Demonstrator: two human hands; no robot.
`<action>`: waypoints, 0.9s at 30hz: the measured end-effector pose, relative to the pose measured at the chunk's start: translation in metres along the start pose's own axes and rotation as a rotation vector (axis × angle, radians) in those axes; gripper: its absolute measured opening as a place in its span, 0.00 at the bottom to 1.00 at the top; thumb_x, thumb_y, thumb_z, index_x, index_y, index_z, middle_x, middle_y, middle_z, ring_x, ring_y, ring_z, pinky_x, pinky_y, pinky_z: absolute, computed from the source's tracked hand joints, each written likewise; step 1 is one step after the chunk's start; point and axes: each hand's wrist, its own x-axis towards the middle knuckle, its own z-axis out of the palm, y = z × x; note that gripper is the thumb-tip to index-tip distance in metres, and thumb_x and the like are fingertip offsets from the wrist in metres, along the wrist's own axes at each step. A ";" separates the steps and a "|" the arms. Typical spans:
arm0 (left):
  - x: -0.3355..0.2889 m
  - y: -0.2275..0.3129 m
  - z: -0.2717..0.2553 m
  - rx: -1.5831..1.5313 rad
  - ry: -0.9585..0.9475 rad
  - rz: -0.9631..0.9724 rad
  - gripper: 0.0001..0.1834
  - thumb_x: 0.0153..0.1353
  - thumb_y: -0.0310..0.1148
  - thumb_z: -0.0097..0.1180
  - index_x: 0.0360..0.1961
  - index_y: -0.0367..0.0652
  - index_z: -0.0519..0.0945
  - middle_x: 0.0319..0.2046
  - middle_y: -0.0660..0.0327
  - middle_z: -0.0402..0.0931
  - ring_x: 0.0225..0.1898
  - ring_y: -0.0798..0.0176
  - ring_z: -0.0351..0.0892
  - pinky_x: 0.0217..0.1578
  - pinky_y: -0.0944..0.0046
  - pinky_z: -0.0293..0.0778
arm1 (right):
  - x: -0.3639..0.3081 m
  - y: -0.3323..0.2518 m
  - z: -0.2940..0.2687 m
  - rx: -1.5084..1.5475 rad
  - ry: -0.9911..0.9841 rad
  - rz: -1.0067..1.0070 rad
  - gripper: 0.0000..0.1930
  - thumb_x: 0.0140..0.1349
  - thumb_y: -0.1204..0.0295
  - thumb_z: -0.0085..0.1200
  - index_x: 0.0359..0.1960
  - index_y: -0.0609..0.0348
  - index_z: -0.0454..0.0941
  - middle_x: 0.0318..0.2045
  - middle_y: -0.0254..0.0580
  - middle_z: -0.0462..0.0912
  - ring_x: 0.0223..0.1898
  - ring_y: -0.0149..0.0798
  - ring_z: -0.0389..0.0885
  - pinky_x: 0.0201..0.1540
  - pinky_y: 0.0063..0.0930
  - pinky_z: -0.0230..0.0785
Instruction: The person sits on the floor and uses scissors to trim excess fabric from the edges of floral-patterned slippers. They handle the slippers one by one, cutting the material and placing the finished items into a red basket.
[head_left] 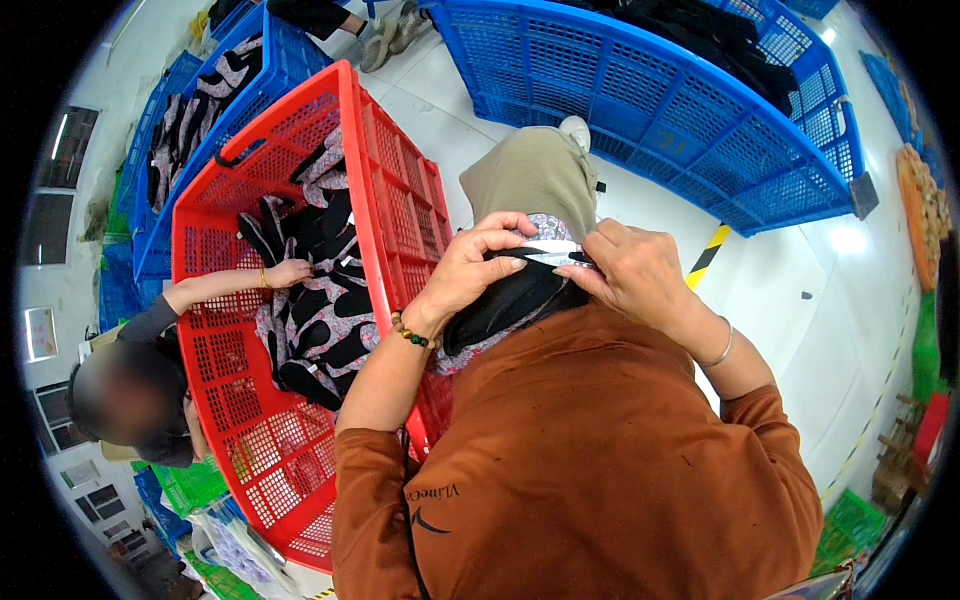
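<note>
On my lap lies a padded black fabric piece (505, 308) with a pink-and-grey floral print along its edges. My left hand (468, 268) is closed on its upper edge, thumb and fingers pinching. My right hand (637, 272) is closed too, its thumb and fingertips pressed together beside the left one. Between the two hands runs a slim white strip (548, 252) with a dark slit; whether it is a label or a small tool I cannot tell. The fingers of my right hand meet its right end and partly hide it.
A red plastic crate (395, 165) on my left holds a heap of similar floral-and-black pieces (325, 330). A co-worker's hand (290, 273) reaches into it from the far left. Blue crates (640, 110) with black fabric stand ahead. Yellow-black tape (708, 255) marks the white floor.
</note>
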 end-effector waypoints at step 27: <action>0.000 0.005 0.001 0.012 0.003 -0.026 0.08 0.51 0.21 0.57 0.35 0.34 0.79 0.48 0.61 0.70 0.53 0.64 0.67 0.56 0.66 0.60 | -0.003 0.007 0.006 0.136 0.035 0.190 0.17 0.54 0.55 0.58 0.21 0.56 0.74 0.19 0.42 0.74 0.20 0.46 0.75 0.21 0.35 0.66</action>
